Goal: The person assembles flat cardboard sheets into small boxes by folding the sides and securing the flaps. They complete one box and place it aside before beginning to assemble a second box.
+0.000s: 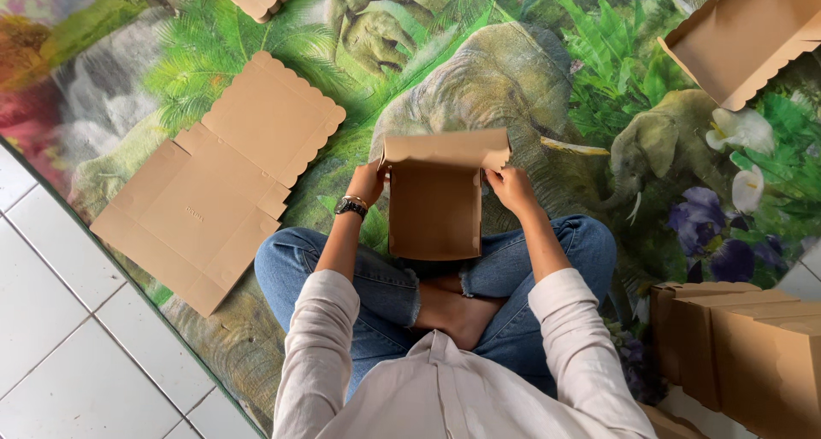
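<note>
We hold the brown box (434, 195) over our lap, near the mat's (513, 71) middle. Our left hand (369, 182) and right hand (507, 185) pinch its side flaps. We should fold both evenly.

A jungle-and-elephant printed mat (513, 71) covers the white tiled floor (60, 353); on it, a flat unfolded cardboard sheet (214, 182) at nine o'clock, folded cardboard boxes (744, 353) at four o'clock

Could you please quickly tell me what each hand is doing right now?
Left hand: closed on the cardboard box, left side.
Right hand: closed on the same box, right side.
</note>
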